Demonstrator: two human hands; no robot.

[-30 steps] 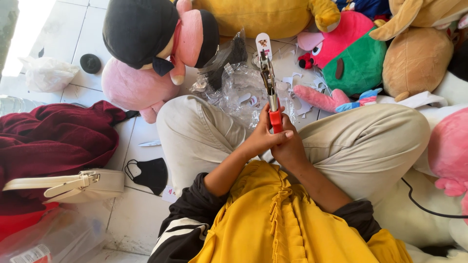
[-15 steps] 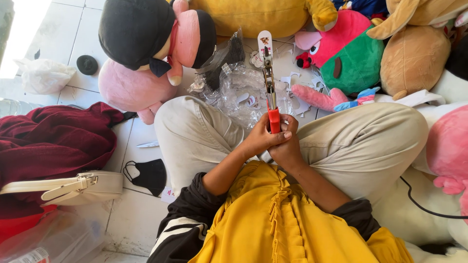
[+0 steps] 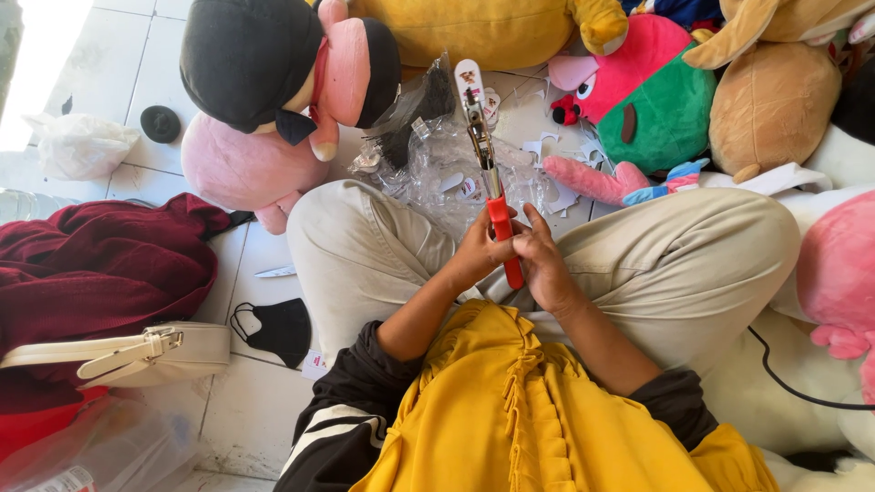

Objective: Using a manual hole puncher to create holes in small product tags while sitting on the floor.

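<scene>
I sit cross-legged on a tiled floor in beige trousers. My left hand (image 3: 476, 248) and my right hand (image 3: 543, 262) both grip the red handles of a metal punch-like hand tool (image 3: 488, 173) that points away from me, leaning slightly left. A small white oval paper tag (image 3: 468, 72) sits at the tool's far tip. Just beyond my knees lies a crumpled clear plastic bag (image 3: 456, 169) holding more small tags.
Plush toys ring me: a pink and black one (image 3: 273, 82), a yellow one (image 3: 483, 27), a red and green one (image 3: 656, 91), a tan one (image 3: 775, 100). At my left lie a maroon cloth (image 3: 100, 264), a cream handbag (image 3: 128, 351) and a black face mask (image 3: 278, 328).
The tool has tilted to the left and its tip with the tag has shifted left. My right hand has slid lower along the red handle; both hands have re-gripped it.
</scene>
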